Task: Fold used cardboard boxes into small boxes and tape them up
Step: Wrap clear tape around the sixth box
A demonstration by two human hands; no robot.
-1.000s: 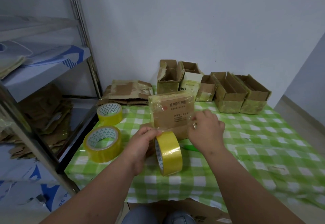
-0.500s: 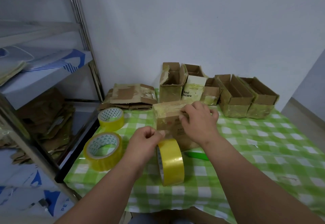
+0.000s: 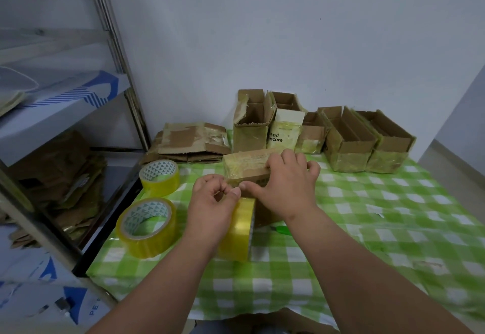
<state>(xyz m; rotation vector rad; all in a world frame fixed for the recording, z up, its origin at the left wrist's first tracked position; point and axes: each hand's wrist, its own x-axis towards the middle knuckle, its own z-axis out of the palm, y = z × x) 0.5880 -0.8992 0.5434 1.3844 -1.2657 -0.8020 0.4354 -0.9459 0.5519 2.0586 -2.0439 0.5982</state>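
A small brown cardboard box [image 3: 244,164], its top covered in yellowish tape, stands on the green checked tablecloth [image 3: 367,218] in front of me. My right hand [image 3: 284,189] lies over the box with fingers spread on its top and thumb on its near face. My left hand [image 3: 211,205] pinches the clear tape end just left of the box. Below it a yellow tape roll [image 3: 237,231] stands on edge, partly hidden by my left wrist.
Two more yellow tape rolls [image 3: 147,227] [image 3: 160,177] lie flat at the left. Flattened cardboard [image 3: 193,143] is stacked at the back left. Several open taped boxes [image 3: 349,144] line the wall. A green object [image 3: 284,230] lies under my right forearm. A metal shelf [image 3: 65,134] stands on the left.
The box has tipped back from showing its printed face to showing its taped top. My right hand slid from the box's right side onto its top. My left hand stays at the tape end.
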